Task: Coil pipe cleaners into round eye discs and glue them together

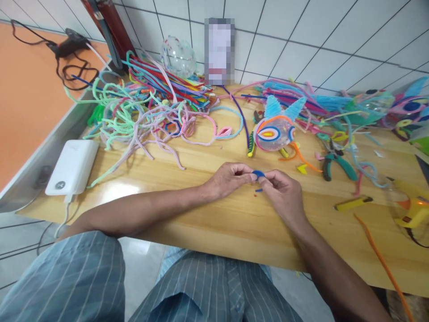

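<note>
Between the fingertips of both hands is a small coil of dark blue pipe cleaner (258, 173), held just above the wooden table. My left hand (229, 179) pinches its left side, and my right hand (284, 190) has the right side between thumb and forefinger. Fingers cover part of the coil. A short blue piece (258, 190) shows just below the coil; whether it is joined to it I cannot tell. Beyond my hands sits a clear balloon (276, 139) decorated with coiled pipe-cleaner rings and two light blue ear-like shapes (284, 107).
Loose pipe cleaners (127, 116) heap up at the back left, below another clear balloon (178, 56). On the right are green-handled pliers (338, 166), a yellow cutter (353, 204), a glue gun (414, 208) and an orange pipe cleaner (382, 259). A white power bank (72, 166) lies left.
</note>
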The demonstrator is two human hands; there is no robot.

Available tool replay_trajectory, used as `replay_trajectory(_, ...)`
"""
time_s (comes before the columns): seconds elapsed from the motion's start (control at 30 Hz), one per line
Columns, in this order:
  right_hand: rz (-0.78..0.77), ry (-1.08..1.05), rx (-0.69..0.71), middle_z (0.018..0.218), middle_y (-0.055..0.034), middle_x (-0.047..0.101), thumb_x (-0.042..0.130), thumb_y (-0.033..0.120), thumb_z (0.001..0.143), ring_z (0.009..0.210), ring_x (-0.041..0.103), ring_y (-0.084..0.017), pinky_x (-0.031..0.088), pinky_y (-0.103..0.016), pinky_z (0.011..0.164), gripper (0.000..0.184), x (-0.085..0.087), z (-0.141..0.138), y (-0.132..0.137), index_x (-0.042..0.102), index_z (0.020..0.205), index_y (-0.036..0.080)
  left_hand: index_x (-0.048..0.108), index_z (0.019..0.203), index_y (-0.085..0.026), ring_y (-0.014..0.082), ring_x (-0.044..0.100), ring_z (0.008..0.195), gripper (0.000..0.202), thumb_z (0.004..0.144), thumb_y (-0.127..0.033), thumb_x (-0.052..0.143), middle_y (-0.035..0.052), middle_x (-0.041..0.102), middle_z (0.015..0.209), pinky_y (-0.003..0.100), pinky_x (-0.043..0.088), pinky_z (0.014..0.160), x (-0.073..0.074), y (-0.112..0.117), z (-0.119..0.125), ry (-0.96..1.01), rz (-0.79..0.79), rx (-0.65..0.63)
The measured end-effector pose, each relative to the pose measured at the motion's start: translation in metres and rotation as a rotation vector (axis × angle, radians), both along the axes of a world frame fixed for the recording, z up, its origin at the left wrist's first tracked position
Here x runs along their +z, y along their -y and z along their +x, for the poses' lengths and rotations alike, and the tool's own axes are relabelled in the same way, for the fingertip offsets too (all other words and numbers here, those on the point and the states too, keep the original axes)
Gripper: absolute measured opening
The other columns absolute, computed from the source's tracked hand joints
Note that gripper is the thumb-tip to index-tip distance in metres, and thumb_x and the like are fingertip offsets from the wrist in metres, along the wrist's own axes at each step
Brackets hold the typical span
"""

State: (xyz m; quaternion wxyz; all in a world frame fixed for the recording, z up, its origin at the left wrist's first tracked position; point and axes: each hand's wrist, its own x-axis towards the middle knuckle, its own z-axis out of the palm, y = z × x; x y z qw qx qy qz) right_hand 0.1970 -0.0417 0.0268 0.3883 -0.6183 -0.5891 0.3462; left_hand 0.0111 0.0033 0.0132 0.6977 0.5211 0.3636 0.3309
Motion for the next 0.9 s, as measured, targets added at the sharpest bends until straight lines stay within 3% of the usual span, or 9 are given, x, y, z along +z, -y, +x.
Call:
replay_trajectory(0.17, -0.143, -0.207, 0.028, 0.069, -0.0007, 0.074, 0.075, 0.038, 0.082, 0.056, 0.064, -0.014, 0.054, -0.026, 0.056, 0.017, 0.004, 0.000, -0.001, 0.078, 0.084, 0.021, 0.072, 0.084, -0.012, 0.0062, 0.048, 0.059, 0.034, 0.080, -0.046, 0.077, -0.0018, 0.065, 0.069, 0.022, 0.038, 0.059, -0.005, -0.001, 0.000, 0.028, -0.019, 0.048)
replay_trajectory(0.3, -0.141, -0.308, -0.018, 0.072, -0.0011, 0.077, 0.080, 0.037, 0.079, 0.057, 0.067, -0.014, 0.056, -0.027, 0.057, 0.018, -0.002, 0.001, -0.003, 0.081, 0.090, 0.022, 0.070, 0.086, -0.012, 0.0045, 0.041, 0.053, 0.035, 0.080, -0.046, 0.076, -0.0023, 0.064, 0.071, 0.022, 0.032, 0.052, -0.006, 0.000, 0.001, 0.011, -0.060, 0.101)
replay_trajectory(0.4, -0.107, -0.304, -0.055, 0.066, 0.0003, 0.075, 0.081, 0.035, 0.078, 0.055, 0.066, -0.014, 0.055, -0.026, 0.056, 0.015, -0.006, 0.001, -0.003, 0.081, 0.087, 0.022, 0.070, 0.083, -0.013, 0.0054, 0.044, 0.056, 0.034, 0.078, -0.046, 0.077, -0.0033, 0.062, 0.067, 0.022, 0.036, 0.057, -0.005, 0.001, 0.002, 0.015, -0.072, 0.105)
replay_trajectory(0.63, -0.097, -0.295, -0.032, 0.073, -0.0011, 0.079, 0.083, 0.033, 0.077, 0.058, 0.067, -0.013, 0.055, -0.024, 0.056, 0.014, -0.003, -0.001, -0.002, 0.082, 0.088, 0.023, 0.070, 0.080, -0.014, 0.0085, 0.054, 0.066, 0.033, 0.077, -0.045, 0.079, -0.0019, 0.065, 0.069, 0.024, 0.045, 0.070, -0.004, 0.001, 0.002, 0.040, -0.067, 0.111)
replay_trajectory(0.77, -0.084, -0.322, -0.016, 0.080, -0.0027, 0.081, 0.080, 0.034, 0.080, 0.060, 0.069, -0.013, 0.056, -0.025, 0.056, 0.015, -0.001, -0.003, -0.001, 0.081, 0.091, 0.022, 0.071, 0.080, -0.014, 0.0085, 0.055, 0.066, 0.036, 0.077, -0.048, 0.079, -0.0002, 0.069, 0.074, 0.024, 0.046, 0.070, -0.003, 0.002, 0.002, 0.070, -0.067, 0.117)
replay_trajectory(0.9, -0.050, -0.327, -0.033, 0.074, -0.0012, 0.079, 0.077, 0.032, 0.084, 0.056, 0.067, -0.012, 0.056, -0.024, 0.053, 0.012, -0.003, -0.004, -0.001, 0.080, 0.089, 0.022, 0.071, 0.080, -0.014, 0.0088, 0.055, 0.065, 0.038, 0.078, -0.050, 0.079, 0.0003, 0.069, 0.073, 0.024, 0.044, 0.067, 0.000, 0.004, 0.003, 0.068, -0.068, 0.117)
